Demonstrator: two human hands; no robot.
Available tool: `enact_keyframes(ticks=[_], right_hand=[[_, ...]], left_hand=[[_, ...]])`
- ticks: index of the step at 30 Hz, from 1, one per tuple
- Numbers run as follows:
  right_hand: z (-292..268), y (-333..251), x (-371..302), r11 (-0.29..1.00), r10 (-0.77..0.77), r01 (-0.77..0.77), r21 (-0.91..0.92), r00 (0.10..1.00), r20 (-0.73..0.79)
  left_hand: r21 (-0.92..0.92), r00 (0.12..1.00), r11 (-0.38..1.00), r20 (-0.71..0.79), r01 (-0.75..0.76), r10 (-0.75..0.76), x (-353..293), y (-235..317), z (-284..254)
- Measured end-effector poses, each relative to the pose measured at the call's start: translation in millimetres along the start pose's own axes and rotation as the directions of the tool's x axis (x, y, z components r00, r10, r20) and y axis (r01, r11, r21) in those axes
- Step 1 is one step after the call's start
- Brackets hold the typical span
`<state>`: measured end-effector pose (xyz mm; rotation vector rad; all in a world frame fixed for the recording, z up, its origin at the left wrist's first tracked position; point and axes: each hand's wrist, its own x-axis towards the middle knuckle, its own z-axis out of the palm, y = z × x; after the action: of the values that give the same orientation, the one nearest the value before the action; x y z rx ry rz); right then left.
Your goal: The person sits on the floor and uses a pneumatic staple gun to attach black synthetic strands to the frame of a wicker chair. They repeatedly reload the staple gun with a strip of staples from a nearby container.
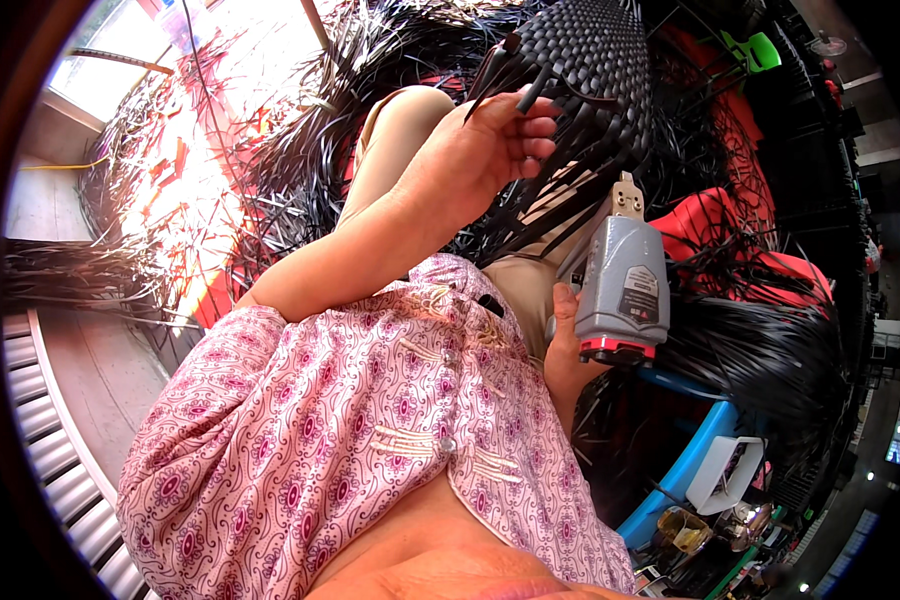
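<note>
My left hand [515, 140] is raised at the lower left edge of a black woven panel [595, 65]. Its thumb and forefinger pinch a short black strip [534, 90], while the other fingers curl loosely. Loose black strips [545, 205] hang from the panel's near edge toward my lap. In my right hand [567, 345] is a grey electric staple gun [622, 280] with a red base. The tool stands upright, its metal nose [627, 196] pointing toward the panel without visibly touching it. Most of my right fingers are hidden behind the tool.
Heaps of black strips [300, 130] lie over red material [690, 222] around my legs. A thick bundle of strips [760, 350] is at the right. Below it are a blue container edge [670, 480] and a white tray [725, 475]. A bright green object [760, 52] sits at the far right.
</note>
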<state>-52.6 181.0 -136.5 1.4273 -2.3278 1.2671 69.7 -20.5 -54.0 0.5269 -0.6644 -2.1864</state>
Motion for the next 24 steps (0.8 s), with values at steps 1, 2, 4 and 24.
enact_keyframes(ticks=[1,2,4,24], right_hand=[[0.3,-0.3,0.1,0.999,-0.023,0.024,-0.03,1.0,0.005],[-0.6,0.6,1.3,0.995,-0.059,0.059,-0.081,0.998,0.003],[-0.7,2.0,1.9,0.986,-0.084,0.084,-0.145,0.996,0.006],[1.9,-1.3,-0.8,0.991,0.119,-0.122,0.052,0.992,0.051]], left_hand=[[0.001,1.0,1.0,-0.009,-0.006,0.006,-2.5,-1.0,1.2],[-0.004,1.0,1.0,-0.007,-0.007,0.007,-3.3,-4.6,3.6],[-0.005,1.0,1.0,0.001,-0.009,0.009,-2.9,-9.1,5.6],[0.039,0.997,0.997,0.01,-0.072,0.071,9.9,-9.1,6.3]])
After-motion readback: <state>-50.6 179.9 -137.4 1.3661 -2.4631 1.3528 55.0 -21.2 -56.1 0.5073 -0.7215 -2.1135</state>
